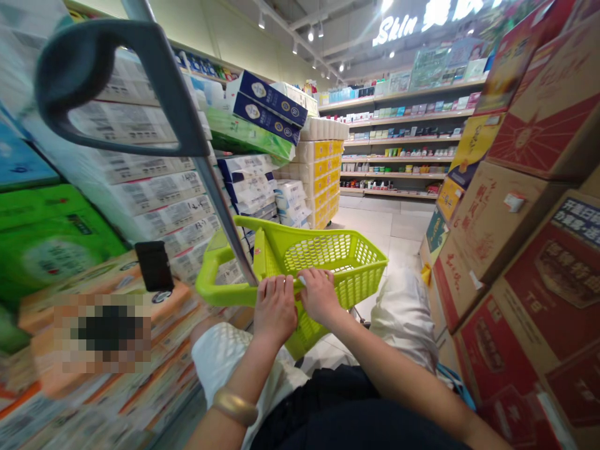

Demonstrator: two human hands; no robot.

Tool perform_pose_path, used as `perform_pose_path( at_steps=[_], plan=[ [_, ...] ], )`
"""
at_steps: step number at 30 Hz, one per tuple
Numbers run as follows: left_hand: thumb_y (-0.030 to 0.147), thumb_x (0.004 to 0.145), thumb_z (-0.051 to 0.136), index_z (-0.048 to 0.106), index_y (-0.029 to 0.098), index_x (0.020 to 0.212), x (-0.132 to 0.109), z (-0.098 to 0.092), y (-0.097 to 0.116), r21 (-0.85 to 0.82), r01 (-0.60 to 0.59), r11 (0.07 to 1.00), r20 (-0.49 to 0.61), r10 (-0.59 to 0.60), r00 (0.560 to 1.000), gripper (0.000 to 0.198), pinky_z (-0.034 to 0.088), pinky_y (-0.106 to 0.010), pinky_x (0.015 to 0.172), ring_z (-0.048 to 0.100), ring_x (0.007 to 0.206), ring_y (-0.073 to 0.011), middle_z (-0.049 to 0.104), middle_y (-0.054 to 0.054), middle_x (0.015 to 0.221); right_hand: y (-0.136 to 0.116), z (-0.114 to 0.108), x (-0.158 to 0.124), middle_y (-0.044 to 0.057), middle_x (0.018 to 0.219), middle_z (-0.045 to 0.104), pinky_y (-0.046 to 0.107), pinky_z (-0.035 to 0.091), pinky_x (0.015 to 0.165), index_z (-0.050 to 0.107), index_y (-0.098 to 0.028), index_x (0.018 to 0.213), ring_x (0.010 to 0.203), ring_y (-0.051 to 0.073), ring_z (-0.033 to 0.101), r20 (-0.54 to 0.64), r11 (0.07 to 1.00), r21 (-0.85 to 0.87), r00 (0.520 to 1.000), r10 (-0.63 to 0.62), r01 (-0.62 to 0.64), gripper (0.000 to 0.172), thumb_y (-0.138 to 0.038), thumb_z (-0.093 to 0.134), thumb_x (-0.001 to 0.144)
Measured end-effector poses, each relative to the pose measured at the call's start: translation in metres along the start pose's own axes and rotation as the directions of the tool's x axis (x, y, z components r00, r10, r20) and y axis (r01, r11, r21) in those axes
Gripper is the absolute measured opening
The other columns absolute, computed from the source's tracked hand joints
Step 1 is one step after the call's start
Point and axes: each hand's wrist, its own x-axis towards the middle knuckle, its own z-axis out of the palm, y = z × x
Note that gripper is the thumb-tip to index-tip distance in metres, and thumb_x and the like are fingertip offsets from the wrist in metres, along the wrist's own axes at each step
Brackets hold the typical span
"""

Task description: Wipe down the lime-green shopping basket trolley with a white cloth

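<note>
Just in front of my knees stands a lime-green shopping basket (323, 240) with a perforated side wall. My left hand (276, 309) curls its fingers over the near rim, and a gold bangle (234, 406) circles that wrist. Close beside it, my right hand (321, 294) also hooks its fingers over the same rim. A grey pull handle (173, 81) on a metal pole (222, 212) rises from the basket's left end. Both thumbs are mostly hidden behind the fingers and the rim.
Packs of tissue (267, 106) are piled on the left, with a dark phone-like object (154, 265) on an orange pack. Cardboard boxes (487, 219) form a stack on the right. Beyond the tiled floor (375, 215), shelves (403, 140) hold small products.
</note>
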Motion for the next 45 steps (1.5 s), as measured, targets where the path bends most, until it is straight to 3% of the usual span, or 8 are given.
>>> perform_pose_path(
  at_steps=[4,10,18,27,31,34,39,45],
  plan=[
    [0.018,0.077,0.052,0.055,0.012,0.121,-0.001,0.000,-0.003,0.008,-0.017,1.000,0.002,0.017,1.000,0.045,0.029,-0.042,0.105,0.047,0.112,-0.0294,0.059,-0.013,0.112,0.006,0.001,0.000,0.003,0.107,0.063,0.036,0.022,0.099,0.058,-0.025,0.107,0.103,0.020,0.052,0.005,1.000,0.017,1.000,-0.022,0.022,0.032,-0.012,0.050,0.079],
    [0.017,0.074,0.054,0.055,0.014,0.121,0.000,-0.002,-0.001,-0.009,0.013,1.000,0.024,-0.013,1.000,0.047,0.029,-0.043,0.104,0.047,0.110,-0.0295,0.058,-0.013,0.110,0.049,-0.005,-0.005,0.005,0.106,0.064,0.039,0.020,0.099,0.059,-0.024,0.104,0.104,0.022,0.052,-0.051,0.981,-0.074,0.983,0.177,-0.180,0.030,-0.010,0.047,0.080],
    [0.016,0.074,0.052,0.059,0.015,0.111,0.005,-0.002,-0.005,-0.001,0.032,0.999,0.007,-0.032,0.999,0.038,0.031,-0.043,0.102,0.049,0.106,-0.0291,0.061,-0.012,0.104,0.017,0.001,-0.001,0.005,0.108,0.062,0.039,0.020,0.100,0.057,-0.025,0.107,0.104,0.021,0.051,0.001,0.994,-0.096,0.999,0.049,-0.049,0.030,-0.013,0.049,0.081],
    [0.018,0.076,0.050,0.063,0.010,0.104,0.011,0.002,-0.015,0.039,0.178,0.983,-0.050,-0.176,0.983,0.032,0.031,-0.049,0.107,0.053,0.109,-0.0328,0.064,-0.017,0.105,0.061,-0.002,-0.009,0.005,0.107,0.063,0.042,0.018,0.102,0.058,-0.024,0.108,0.105,0.022,0.052,-0.028,0.957,-0.177,0.973,0.227,-0.228,0.029,-0.013,0.048,0.082],
    [0.016,0.074,0.050,0.053,0.011,0.128,0.008,0.017,0.001,-0.031,0.038,0.999,-0.034,-0.039,0.999,0.054,0.013,-0.050,0.118,0.036,0.135,-0.0309,0.053,-0.015,0.136,0.051,0.004,-0.009,0.008,0.107,0.063,0.044,0.019,0.101,0.058,-0.022,0.109,0.105,0.024,0.051,-0.041,0.953,-0.198,0.973,0.226,-0.230,0.029,-0.014,0.047,0.084],
    [0.018,0.074,0.050,0.046,0.014,0.136,0.005,0.035,0.013,-0.105,-0.077,0.991,0.078,0.086,0.993,0.062,0.013,-0.047,0.119,0.036,0.136,-0.0274,0.050,-0.012,0.140,0.035,0.012,-0.008,0.009,0.108,0.063,0.042,0.019,0.102,0.058,-0.022,0.111,0.106,0.024,0.050,-0.032,0.970,-0.182,0.987,0.158,-0.161,0.030,-0.013,0.047,0.084],
    [0.019,0.071,0.055,0.040,0.011,0.140,0.003,0.051,0.007,-0.094,-0.078,0.993,0.144,0.091,0.985,0.070,0.013,-0.049,0.119,0.036,0.134,-0.0296,0.051,-0.014,0.135,0.042,0.015,-0.014,0.006,0.112,0.062,0.040,0.018,0.102,0.056,-0.025,0.115,0.107,0.021,0.050,-0.026,0.981,-0.161,0.994,0.105,-0.108,0.036,-0.012,0.048,0.082],
    [0.018,0.075,0.054,0.048,0.016,0.134,0.006,0.049,-0.003,-0.149,-0.038,0.988,0.118,0.055,0.992,0.060,0.017,-0.048,0.118,0.043,0.126,-0.0280,0.055,-0.012,0.129,0.068,0.005,-0.022,0.007,0.112,0.062,0.043,0.017,0.102,0.057,-0.024,0.112,0.108,0.023,0.051,-0.096,0.931,-0.233,0.959,0.267,-0.282,0.033,-0.012,0.048,0.083]
  ],
)
